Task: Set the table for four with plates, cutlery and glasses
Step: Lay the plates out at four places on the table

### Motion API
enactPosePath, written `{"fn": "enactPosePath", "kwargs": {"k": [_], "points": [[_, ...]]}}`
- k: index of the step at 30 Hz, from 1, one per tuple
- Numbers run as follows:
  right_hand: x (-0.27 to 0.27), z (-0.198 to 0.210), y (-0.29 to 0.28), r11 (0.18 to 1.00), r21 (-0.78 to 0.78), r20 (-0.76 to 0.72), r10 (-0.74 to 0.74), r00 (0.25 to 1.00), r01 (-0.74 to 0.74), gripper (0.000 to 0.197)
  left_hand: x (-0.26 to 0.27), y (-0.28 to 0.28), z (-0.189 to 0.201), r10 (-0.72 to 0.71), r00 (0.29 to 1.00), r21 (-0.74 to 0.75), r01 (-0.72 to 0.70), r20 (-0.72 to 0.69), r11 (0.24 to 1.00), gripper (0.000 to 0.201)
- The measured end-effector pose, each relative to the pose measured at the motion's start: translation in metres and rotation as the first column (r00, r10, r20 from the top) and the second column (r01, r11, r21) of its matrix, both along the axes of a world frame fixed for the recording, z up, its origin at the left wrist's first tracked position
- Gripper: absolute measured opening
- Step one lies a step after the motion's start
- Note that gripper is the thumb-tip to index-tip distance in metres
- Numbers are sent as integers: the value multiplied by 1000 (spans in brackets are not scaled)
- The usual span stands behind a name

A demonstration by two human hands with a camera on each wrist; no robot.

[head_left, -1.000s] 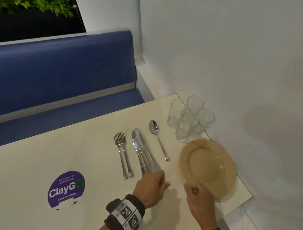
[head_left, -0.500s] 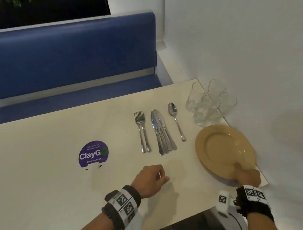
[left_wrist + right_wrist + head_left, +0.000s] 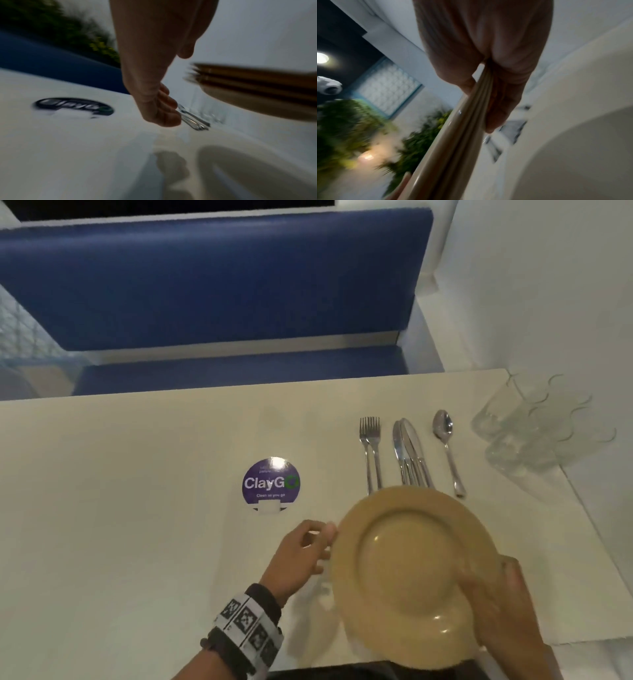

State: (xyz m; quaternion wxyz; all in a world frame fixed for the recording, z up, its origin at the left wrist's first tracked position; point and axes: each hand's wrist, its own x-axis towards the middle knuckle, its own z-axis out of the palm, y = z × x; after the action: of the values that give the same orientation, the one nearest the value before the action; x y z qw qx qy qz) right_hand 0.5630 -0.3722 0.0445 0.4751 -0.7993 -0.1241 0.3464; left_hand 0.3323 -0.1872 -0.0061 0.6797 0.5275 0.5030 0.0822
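My right hand (image 3: 507, 604) grips a stack of tan plates (image 3: 411, 570) by its right rim, thumb on top and fingers beneath (image 3: 503, 105). The stack hangs tilted above the table's (image 3: 120, 508) near edge. My left hand (image 3: 305, 549) hovers just left of the plates' rim with loosely curled fingers and holds nothing; whether it touches the rim I cannot tell. Beyond the plates lie forks (image 3: 371, 453), knives (image 3: 409, 453) and a spoon (image 3: 447, 446) side by side, handles partly hidden by the stack. Several clear glasses (image 3: 534, 426) cluster at the far right corner.
A round purple ClayGo sticker (image 3: 270, 482) marks the tabletop's middle. A blue bench (image 3: 205, 285) runs along the far side, and a white wall (image 3: 548, 285) closes off the right. The table's left half is bare cream surface.
My right hand has lifted the plates off the table's right side and carried them left toward me. The left hand has stayed near the front edge; the plates now reach it.
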Motion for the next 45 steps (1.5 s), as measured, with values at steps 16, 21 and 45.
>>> {"fn": "enactPosePath", "kwargs": {"k": [16, 21, 45], "points": [[-227, -50, 144, 935, -6, 163, 352, 922, -356, 42, -265, 43, -15, 651, 744, -31, -662, -153, 749, 56], [-221, -64, 127, 992, -89, 81, 97, 992, -90, 43, -353, 76, -22, 743, 628, 112, -742, -232, 661, 58], [-200, -128, 130, 813, -419, 152, 501, 852, -404, 92, -327, 82, 14, 898, 427, 71, -897, -106, 435, 56]]}}
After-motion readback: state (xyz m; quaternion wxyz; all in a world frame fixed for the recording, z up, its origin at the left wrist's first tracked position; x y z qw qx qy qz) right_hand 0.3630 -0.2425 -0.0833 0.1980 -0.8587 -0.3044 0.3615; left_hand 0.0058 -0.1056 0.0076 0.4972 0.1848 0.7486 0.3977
